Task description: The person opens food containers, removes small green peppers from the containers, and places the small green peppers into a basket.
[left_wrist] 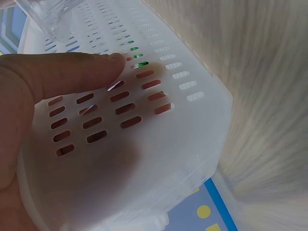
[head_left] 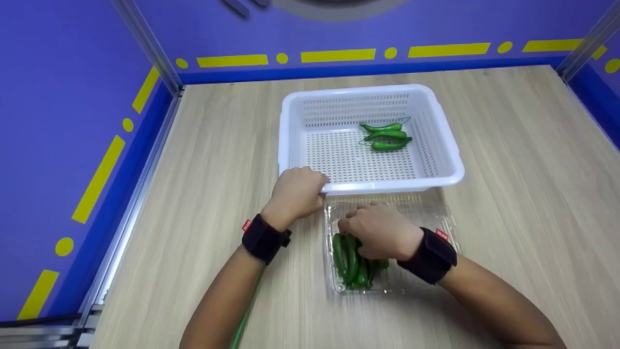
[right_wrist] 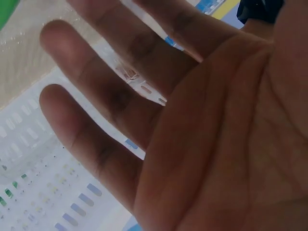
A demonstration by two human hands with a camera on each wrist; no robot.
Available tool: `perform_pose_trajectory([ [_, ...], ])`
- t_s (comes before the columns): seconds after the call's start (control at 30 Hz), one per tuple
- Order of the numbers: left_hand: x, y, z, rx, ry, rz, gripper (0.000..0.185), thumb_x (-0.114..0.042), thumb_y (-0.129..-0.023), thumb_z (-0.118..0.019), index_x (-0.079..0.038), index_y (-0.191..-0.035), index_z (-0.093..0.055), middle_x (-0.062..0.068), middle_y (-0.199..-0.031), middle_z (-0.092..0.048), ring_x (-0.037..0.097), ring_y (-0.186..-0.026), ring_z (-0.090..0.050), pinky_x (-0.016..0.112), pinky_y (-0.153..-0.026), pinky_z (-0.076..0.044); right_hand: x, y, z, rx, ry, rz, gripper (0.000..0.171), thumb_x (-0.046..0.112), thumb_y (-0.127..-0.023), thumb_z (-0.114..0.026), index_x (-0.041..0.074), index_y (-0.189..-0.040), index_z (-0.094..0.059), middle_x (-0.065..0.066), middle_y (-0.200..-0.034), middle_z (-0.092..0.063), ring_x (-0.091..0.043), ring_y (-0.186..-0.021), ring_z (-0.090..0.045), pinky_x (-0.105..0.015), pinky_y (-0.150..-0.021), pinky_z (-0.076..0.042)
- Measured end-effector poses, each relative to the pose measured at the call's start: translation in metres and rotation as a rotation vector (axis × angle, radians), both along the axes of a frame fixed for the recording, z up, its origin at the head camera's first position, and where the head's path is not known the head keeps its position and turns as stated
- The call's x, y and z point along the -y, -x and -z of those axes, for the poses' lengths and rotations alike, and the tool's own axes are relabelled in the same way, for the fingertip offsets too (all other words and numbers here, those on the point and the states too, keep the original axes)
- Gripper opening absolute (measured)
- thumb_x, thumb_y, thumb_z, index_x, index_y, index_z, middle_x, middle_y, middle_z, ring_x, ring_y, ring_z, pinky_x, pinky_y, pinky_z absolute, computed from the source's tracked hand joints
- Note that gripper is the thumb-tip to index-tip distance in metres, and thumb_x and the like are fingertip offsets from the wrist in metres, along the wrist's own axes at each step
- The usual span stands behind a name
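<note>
My left hand [head_left: 298,194] grips the near-left corner of a white perforated plastic basket [head_left: 397,185]. In the left wrist view its thumb [left_wrist: 72,72] lies along the outside of the slotted wall [left_wrist: 183,130]. Several green chili peppers [head_left: 387,145] lie inside the basket towards its right side. My right hand [head_left: 380,230] is over a clear plastic box [head_left: 334,286], right above more green chili peppers [head_left: 351,261] heaped in its left part. Its fingers [right_wrist: 91,139] look loosely extended in the right wrist view, with a green edge [right_wrist: 6,10] beyond the fingertips.
The box stands directly in front of the basket on a light wood-grain table [head_left: 218,145]. Blue panels [head_left: 339,34] with yellow marks border the table at the back and sides. A thin green cord [head_left: 240,327] runs beside the left forearm.
</note>
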State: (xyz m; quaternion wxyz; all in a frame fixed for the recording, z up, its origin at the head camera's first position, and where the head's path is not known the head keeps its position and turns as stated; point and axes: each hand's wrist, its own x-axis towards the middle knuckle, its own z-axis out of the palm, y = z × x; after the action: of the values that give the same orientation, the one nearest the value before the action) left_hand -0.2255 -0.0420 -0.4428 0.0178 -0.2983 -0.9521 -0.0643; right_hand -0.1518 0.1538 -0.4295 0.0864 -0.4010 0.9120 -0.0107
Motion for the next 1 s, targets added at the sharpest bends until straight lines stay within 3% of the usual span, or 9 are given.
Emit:
perform_pose_trajectory([
  [0.23,0.001,0.000,0.001,0.009,-0.009,-0.008,0.025,-0.010,-0.082,-0.064,-0.018,-0.064,-0.048,-0.003,-0.061,-0.050,0.019,-0.057,-0.052,0.038,-0.053,-0.048,0.000,0.002,0.000,-0.026,-0.021,-0.002,0.018,0.008,-0.069,-0.076,0.016,-0.081,-0.064,0.001,-0.079,-0.065,-0.021,-0.073,-0.063,-0.040,-0.066,-0.052],
  [0.43,0.001,0.000,0.000,0.008,-0.010,0.000,0.027,-0.011,-0.082,-0.064,-0.019,-0.064,-0.047,-0.003,-0.062,-0.051,0.020,-0.057,-0.053,0.040,-0.054,-0.050,-0.002,0.002,-0.003,-0.011,0.004,-0.011,0.018,0.011,-0.069,-0.078,0.019,-0.081,-0.068,0.003,-0.081,-0.066,-0.019,-0.075,-0.064,-0.039,-0.068,-0.054],
  [0.67,0.000,0.001,0.000,0.011,-0.007,-0.001,0.033,-0.005,-0.076,-0.062,-0.021,-0.061,-0.037,-0.005,-0.060,-0.040,0.017,-0.056,-0.046,0.037,-0.051,-0.045,-0.008,0.004,-0.010,0.066,0.084,0.009,0.018,0.015,-0.073,-0.081,0.018,-0.090,-0.075,0.003,-0.087,-0.071,-0.019,-0.079,-0.069,-0.040,-0.072,-0.058],
  [0.87,0.000,0.000,0.000,0.026,-0.005,-0.005,0.031,-0.005,-0.077,-0.062,-0.020,-0.061,-0.041,-0.004,-0.059,-0.045,0.018,-0.057,-0.051,0.037,-0.052,-0.046,-0.015,0.009,-0.016,0.125,0.112,-0.019,0.013,0.024,-0.078,-0.080,0.020,-0.084,-0.069,0.008,-0.079,-0.065,-0.012,-0.069,-0.061,-0.033,-0.065,-0.054],
  [1.0,0.000,0.000,-0.001,0.031,-0.001,-0.005,0.031,-0.006,-0.078,-0.063,-0.020,-0.061,-0.041,-0.004,-0.059,-0.045,0.018,-0.056,-0.051,0.037,-0.052,-0.046,-0.019,0.011,-0.020,0.199,0.124,-0.038,0.014,0.029,-0.080,-0.079,0.022,-0.084,-0.067,0.011,-0.081,-0.065,-0.009,-0.073,-0.061,-0.031,-0.068,-0.054],
])
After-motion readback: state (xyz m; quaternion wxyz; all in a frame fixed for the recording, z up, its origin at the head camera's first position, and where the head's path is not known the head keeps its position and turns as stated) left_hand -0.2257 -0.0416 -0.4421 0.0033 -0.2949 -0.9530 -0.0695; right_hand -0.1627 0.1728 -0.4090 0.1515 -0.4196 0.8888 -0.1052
